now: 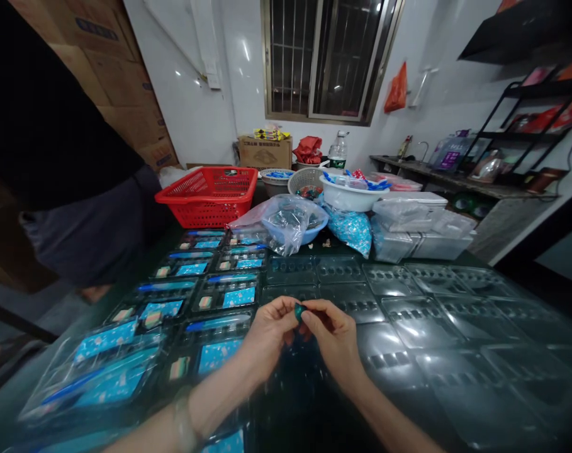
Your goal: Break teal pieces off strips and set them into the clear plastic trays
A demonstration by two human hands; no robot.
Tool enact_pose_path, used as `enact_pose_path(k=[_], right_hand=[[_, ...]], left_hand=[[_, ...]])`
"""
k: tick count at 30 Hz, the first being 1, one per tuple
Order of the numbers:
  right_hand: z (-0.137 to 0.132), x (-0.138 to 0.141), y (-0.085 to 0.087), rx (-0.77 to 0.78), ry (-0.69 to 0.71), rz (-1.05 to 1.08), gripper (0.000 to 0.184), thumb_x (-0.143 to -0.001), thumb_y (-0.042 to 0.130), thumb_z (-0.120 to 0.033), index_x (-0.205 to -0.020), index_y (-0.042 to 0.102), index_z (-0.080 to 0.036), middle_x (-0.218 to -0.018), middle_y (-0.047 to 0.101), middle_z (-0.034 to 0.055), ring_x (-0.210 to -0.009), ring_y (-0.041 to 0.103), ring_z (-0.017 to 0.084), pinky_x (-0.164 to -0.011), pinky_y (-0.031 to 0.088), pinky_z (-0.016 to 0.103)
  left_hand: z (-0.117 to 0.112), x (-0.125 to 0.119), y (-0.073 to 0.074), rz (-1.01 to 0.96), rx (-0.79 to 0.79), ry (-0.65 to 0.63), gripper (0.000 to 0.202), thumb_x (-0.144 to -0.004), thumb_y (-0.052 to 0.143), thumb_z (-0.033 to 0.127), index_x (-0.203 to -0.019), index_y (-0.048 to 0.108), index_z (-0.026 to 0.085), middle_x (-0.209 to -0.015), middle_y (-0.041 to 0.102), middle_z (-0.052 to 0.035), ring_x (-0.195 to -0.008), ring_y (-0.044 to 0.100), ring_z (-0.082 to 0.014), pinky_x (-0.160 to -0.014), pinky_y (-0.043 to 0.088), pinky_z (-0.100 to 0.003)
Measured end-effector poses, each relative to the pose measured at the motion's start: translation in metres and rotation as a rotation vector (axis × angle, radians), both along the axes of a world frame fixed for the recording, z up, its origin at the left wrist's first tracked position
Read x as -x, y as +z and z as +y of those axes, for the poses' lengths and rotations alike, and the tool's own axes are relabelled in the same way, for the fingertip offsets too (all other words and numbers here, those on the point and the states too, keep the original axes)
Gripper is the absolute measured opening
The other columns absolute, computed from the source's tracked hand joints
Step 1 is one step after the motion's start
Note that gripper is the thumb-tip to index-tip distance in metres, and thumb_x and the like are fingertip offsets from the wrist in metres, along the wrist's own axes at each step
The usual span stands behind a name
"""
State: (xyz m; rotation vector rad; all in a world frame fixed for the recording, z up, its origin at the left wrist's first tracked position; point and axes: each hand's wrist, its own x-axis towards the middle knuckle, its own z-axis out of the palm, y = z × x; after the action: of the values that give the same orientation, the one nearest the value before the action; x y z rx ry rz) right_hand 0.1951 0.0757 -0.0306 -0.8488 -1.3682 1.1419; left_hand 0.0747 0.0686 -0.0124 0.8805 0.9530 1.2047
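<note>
Over the middle of the table, my left hand (pixel 279 321) and my right hand (pixel 331 324) meet, fingertips pinched on a small dark green rounded object (pixel 299 311). Its exact kind is too small to make out. Below and to the right lie rows of clear plastic trays (pixel 411 327) with moulded hollows. On the left are filled trays, each with a blue pen (pixel 219 322), a blue patterned packet (pixel 239 296) and a striped eraser-like block (pixel 179 368). A pale bangle (pixel 184 418) circles my left wrist.
At the back stand a red basket (pixel 207 207), a blue bowl (pixel 314 234) under a plastic bag, a white basin (pixel 352 200) and stacked clear boxes (pixel 408 242). A bag of blue packets (pixel 349 229) lies between. Another person (pixel 85 220) stands at the left.
</note>
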Motion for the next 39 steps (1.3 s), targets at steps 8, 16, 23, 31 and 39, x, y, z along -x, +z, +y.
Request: enact_pose_path(k=[8, 16, 23, 31, 39], right_hand=[[0.049, -0.001, -0.015, -0.096, -0.068, -0.355, 0.023, -0.080, 0.050, -0.037, -0.088, 0.059, -0.017, -0.059, 0.058, -0.0014, -0.051, 0.056, 0.012, -0.048, 0.044, 0.021], [0.167, 0.040, -0.036, -0.349, -0.233, -0.895, 0.019, -0.077, 0.052, -0.035, -0.081, 0.063, -0.020, -0.080, 0.065, 0.0035, -0.074, 0.058, 0.016, -0.062, 0.038, 0.024], [0.195, 0.063, -0.048, -0.360, -0.233, -1.180, 0.022, -0.077, 0.053, -0.040, -0.084, 0.064, -0.022, -0.084, 0.065, 0.0045, -0.081, 0.057, 0.019, -0.067, 0.036, 0.027], [0.191, 0.072, -0.041, -0.441, -0.102, -1.415, 0.020, -0.082, 0.049, -0.030, -0.083, 0.063, -0.015, -0.091, 0.063, 0.0104, -0.092, 0.054, 0.021, -0.081, 0.035, 0.032], [0.194, 0.072, -0.032, -0.463, 0.120, -1.504, 0.025, -0.083, 0.049, -0.032, -0.094, 0.057, -0.011, -0.098, 0.058, 0.0074, -0.092, 0.054, 0.018, -0.083, 0.041, 0.039]], left_hand=[[0.014, 0.018, -0.018, 0.146, 0.031, 0.030, 0.014, -0.070, 0.060, 0.027, -0.067, 0.052, 0.015, -0.055, 0.044, 0.0048, -0.046, 0.039, -0.0056, -0.040, 0.025, -0.017], [0.026, 0.069, -0.027, 0.355, 0.012, 0.166, 0.017, -0.071, 0.059, 0.031, -0.068, 0.055, 0.015, -0.053, 0.045, 0.0040, -0.045, 0.037, -0.0064, -0.039, 0.025, -0.018], [0.028, 0.086, -0.032, 0.453, 0.009, 0.189, 0.018, -0.071, 0.057, 0.032, -0.068, 0.055, 0.015, -0.052, 0.043, 0.0046, -0.044, 0.034, -0.0060, -0.039, 0.027, -0.018], [0.036, 0.079, -0.032, 0.519, -0.004, 0.152, 0.016, -0.070, 0.057, 0.031, -0.066, 0.055, 0.015, -0.053, 0.043, 0.0052, -0.043, 0.033, -0.0063, -0.040, 0.026, -0.018], [0.024, 0.070, -0.020, 0.687, -0.121, -0.070, 0.012, -0.062, 0.061, 0.021, -0.072, 0.066, 0.016, -0.063, 0.057, -0.0001, -0.058, 0.048, -0.0131, -0.052, 0.035, -0.022]])
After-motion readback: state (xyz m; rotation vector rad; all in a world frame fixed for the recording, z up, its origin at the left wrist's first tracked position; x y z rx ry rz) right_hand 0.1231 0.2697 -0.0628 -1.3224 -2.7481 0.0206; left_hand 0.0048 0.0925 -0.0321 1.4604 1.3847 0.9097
